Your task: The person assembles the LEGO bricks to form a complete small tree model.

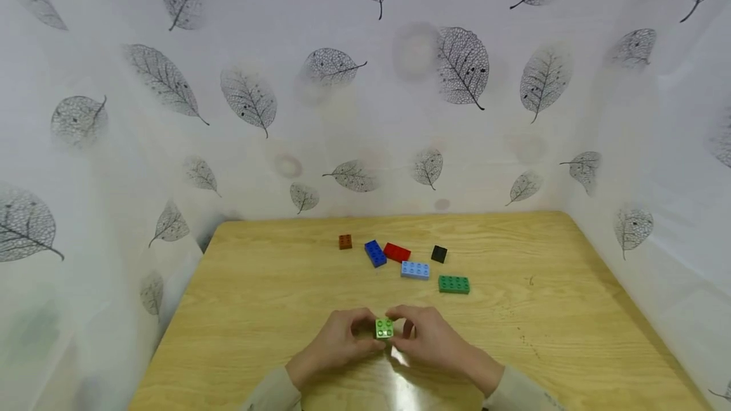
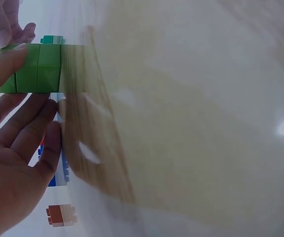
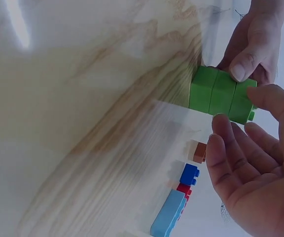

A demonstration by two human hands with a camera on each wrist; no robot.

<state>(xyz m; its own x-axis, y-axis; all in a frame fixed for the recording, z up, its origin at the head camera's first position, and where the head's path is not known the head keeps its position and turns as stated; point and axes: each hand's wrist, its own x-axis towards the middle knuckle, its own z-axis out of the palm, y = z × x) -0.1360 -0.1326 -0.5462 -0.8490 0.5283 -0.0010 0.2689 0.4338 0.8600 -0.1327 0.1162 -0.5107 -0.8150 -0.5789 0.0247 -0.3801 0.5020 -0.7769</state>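
A light-green stack of toy bricks (image 1: 384, 328) stands upright on the table, two studs by two on top. In the right wrist view the green stack (image 3: 221, 94) shows three layers pressed flush. My left hand (image 1: 342, 338) pinches it from the left, thumb on the near side and index finger toward the back. From the right, my right hand (image 1: 428, 338) pinches it too, its thumb (image 3: 266, 98) on the upper brick in the right wrist view. The other fingers of the right hand curve loosely beside the stack. Fingertips behind the stack are partly hidden.
Beyond the hands lie loose bricks: brown (image 1: 345, 241), dark blue (image 1: 375, 253), red (image 1: 396, 252), light blue (image 1: 415, 270), black (image 1: 439, 254) and dark green (image 1: 454, 284). A leaf-patterned curtain (image 1: 354, 113) encloses the wooden table (image 1: 257, 284) at the back and sides.
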